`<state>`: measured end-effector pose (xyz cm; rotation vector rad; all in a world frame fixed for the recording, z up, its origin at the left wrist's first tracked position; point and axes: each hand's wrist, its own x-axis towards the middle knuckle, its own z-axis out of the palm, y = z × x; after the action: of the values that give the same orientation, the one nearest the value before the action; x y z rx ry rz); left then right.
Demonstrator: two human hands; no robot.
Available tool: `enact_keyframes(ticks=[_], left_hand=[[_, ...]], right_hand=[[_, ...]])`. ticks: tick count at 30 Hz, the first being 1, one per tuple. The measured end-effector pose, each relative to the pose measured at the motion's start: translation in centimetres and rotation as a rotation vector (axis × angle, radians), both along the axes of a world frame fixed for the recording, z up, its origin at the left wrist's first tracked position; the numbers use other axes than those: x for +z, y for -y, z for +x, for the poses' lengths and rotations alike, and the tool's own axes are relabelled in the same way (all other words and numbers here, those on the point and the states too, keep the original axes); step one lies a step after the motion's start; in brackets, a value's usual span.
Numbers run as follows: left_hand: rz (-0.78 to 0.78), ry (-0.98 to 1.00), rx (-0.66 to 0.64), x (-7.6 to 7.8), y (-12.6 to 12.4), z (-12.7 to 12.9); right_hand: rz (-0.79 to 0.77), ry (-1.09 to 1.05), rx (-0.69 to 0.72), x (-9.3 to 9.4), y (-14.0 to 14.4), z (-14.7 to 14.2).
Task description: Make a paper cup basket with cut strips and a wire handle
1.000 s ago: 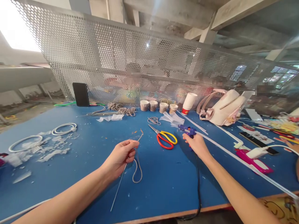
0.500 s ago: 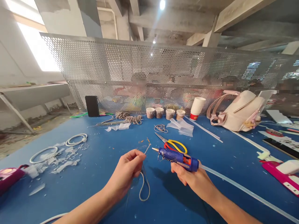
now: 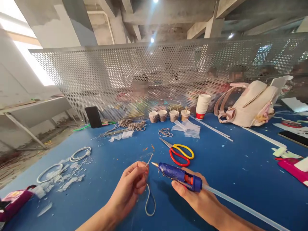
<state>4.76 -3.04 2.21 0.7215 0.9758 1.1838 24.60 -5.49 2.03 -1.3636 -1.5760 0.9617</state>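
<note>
Between thumb and fingers my left hand (image 3: pixel 133 183) pinches a thin grey cord (image 3: pixel 150 208); its short end sticks up past the fingertips and a loop hangs below the hand. My right hand (image 3: pixel 194 195) is closed around a blue glue gun (image 3: pixel 174 173), whose nozzle points left, close to the cord's upper end. Whether nozzle and cord touch I cannot tell. A long translucent glue stick (image 3: pixel 240 204) runs out of the gun's back over my right forearm. Just beyond the gun lie scissors (image 3: pixel 179 155) with one red and one yellow handle, blades pointing away to the left.
Along the mesh screen (image 3: pixel 96 73) stand several small cups (image 3: pixel 162 115), stacked paper cups (image 3: pixel 202 107), a black phone (image 3: pixel 93 116) and a pale backpack (image 3: pixel 252 104). Cord bundles (image 3: pixel 132 125) and clear strips (image 3: pixel 186 128) lie before them. White rings (image 3: pixel 80 154) and plastic scraps are at left.
The camera view has shifted slightly. The glue gun's nozzle has come nearer the fingertips of my left hand, and the scissors' red handle now shows fully. Both hands keep their hold.
</note>
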Motion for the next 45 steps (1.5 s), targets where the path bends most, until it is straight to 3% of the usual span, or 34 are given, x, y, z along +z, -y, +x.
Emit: enact_keyframes(ticks=[10, 15, 20, 25, 35, 45], left_hand=[[-0.185, 0.174, -0.04, -0.3, -0.7, -0.2], [-0.23, 0.182, 0.002, 0.1, -0.6, -0.1], [-0.209, 0.144, -0.002, -0.1, -0.8, 0.2], [-0.2, 0.126, -0.02, -0.5, -1.0, 0.5], [-0.183, 0.113, -0.01, -0.5, -0.6, 0.4], [-0.126, 0.086, -0.005, -0.5, -0.4, 0.4]], right_hand=[[0.017, 0.052, 0.141, -0.5, -1.0, -0.3], [-0.015, 0.033, 0.194, -0.8, -1.4, -0.1], [-0.018, 0.006, 0.143, -0.6, -1.5, 0.3], [0.058, 0.028, 0.215, -1.0, -1.6, 0.4], [0.193, -0.017, 0.213, -1.9, -1.6, 0.0], [0.223, 0.131, 0.181, -2.2, -1.5, -0.4]])
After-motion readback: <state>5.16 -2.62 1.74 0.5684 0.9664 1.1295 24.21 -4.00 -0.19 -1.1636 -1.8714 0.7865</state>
